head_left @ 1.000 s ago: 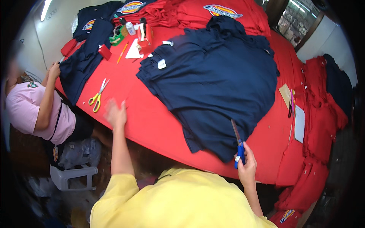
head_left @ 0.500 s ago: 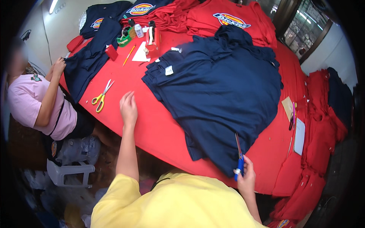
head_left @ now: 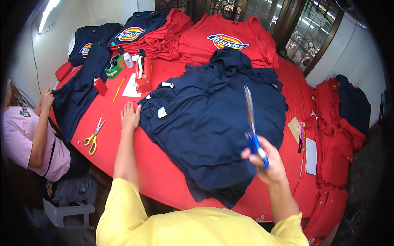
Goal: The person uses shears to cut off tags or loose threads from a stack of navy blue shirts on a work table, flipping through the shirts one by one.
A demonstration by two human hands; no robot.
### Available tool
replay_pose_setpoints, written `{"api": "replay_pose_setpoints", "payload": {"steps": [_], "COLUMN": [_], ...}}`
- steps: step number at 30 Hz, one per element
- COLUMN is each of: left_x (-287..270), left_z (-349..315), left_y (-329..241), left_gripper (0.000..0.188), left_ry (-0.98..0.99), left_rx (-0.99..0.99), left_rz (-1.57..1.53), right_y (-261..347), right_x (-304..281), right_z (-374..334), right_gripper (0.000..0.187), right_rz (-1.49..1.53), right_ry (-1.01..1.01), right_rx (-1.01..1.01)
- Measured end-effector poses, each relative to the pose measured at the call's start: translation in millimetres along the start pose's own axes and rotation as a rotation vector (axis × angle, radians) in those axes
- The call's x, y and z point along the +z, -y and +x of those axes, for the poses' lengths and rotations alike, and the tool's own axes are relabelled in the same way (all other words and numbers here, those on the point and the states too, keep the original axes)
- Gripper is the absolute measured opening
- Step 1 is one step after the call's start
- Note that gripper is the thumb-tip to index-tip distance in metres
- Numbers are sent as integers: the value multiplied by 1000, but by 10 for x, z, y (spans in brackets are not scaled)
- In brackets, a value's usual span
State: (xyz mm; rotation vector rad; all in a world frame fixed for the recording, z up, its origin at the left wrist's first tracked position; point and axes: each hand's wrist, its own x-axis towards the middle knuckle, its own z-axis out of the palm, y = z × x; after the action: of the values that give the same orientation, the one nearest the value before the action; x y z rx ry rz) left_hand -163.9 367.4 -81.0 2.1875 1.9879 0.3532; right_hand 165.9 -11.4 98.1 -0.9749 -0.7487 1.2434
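Observation:
A pile of navy garments [head_left: 213,119] with small white labels lies across the middle of the red-covered table. My left hand [head_left: 130,117] rests flat, fingers extended, on the red cloth beside the pile's left edge; its fingertips may touch the fabric there. My right hand [head_left: 270,160] is closed round the blue handles of a pair of scissors [head_left: 250,108]. Held above the near right part of the pile, the scissors point their blades away from me. Whether the blades are slightly parted is unclear.
Yellow-handled scissors [head_left: 94,137] lie at left, before a pencil [head_left: 119,89] and a red tape dispenser [head_left: 143,78]. Folded red shirts [head_left: 230,39] stand behind; more red garments [head_left: 334,164] are at right, near a white pad [head_left: 311,156]. A co-worker [head_left: 37,135] handles navy cloth.
My right hand has lifted the scissors from the pile's near corner. My left hand has gone from hovering to resting at the pile's left edge. The whole view has shifted.

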Motion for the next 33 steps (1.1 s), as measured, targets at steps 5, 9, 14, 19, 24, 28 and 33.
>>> {"api": "replay_pose_setpoints", "payload": {"steps": [5,9,14,19,24,28,33], "left_x": [-21,-179,-263,-376,-281,-32,153], "left_z": [-1093,-2186,-2833,-2456,-1464,-1255,-784], "left_y": [457,979,1154,137,-799,-1698,-1543], "left_gripper": [74,75,68,32,69,83,33], "left_ry": [-66,-33,-151,-240,-177,-232,-482], "left_rx": [-86,-289,-365,115,7,-160,208], "left_rz": [78,166,147,-409,-776,-383,-612], "right_y": [677,868,150,-348,-309,-304,-976], "right_x": [-263,-1818,-2414,-1276,-421,-139,-113], "right_z": [938,646,-183,-383,67,611,1463], "right_gripper": [35,28,44,49,50,48,56], "right_rz": [379,428,195,-212,-655,-1184,-1314], "right_ry": [-139,-334,-740,-726,-377,-223,-156], "right_rx": [-452,-821,-708,-548,-597,-831,-681]}}
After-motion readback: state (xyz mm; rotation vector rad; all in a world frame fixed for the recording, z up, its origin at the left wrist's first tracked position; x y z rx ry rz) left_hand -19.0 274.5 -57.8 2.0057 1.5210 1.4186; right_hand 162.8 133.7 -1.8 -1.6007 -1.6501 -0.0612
